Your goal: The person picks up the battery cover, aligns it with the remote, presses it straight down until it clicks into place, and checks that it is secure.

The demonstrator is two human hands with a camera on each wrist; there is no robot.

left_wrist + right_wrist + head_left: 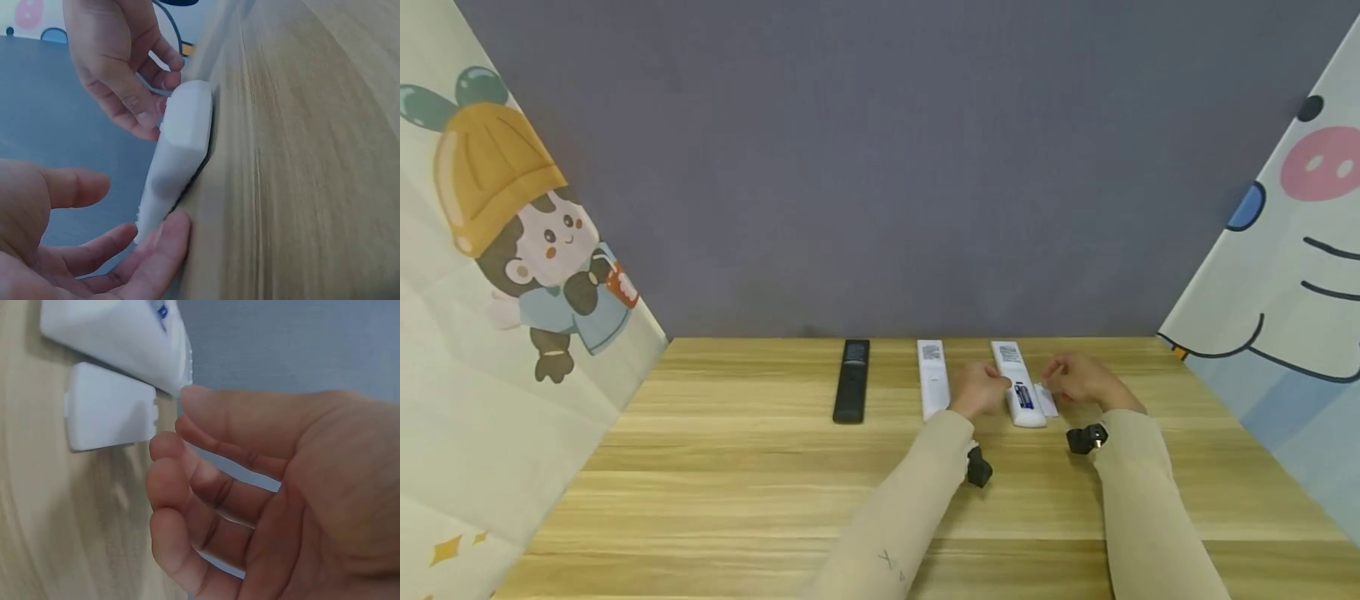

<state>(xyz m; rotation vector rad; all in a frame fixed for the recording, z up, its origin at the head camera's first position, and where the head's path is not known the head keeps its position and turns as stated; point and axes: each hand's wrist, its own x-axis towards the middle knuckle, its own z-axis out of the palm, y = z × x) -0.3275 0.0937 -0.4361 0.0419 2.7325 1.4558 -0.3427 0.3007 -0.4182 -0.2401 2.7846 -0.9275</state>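
Observation:
A white remote control [1032, 419] lies back side up with its battery compartment uncovered and batteries [1024, 396] showing inside. Its detached battery cover [1047, 403] rests on the table along the right side. My left hand [979, 390] is at the remote's left side; in the left wrist view its fingertips [172, 234] are right at the remote's edge, the thumb held apart. Just over the cover's far end hovers my right hand [1081, 379], its fingers loosely bent with nothing between them. The right wrist view shows the cover [112, 406] flat beside the remote [119, 337].
Left of my left hand lies another white remote [933, 383], its back cover in place. Farther left is a black remote [852, 382]. The wooden table [737, 475] ends at a grey panel [880, 183], with cartoon-printed sheets on both sides.

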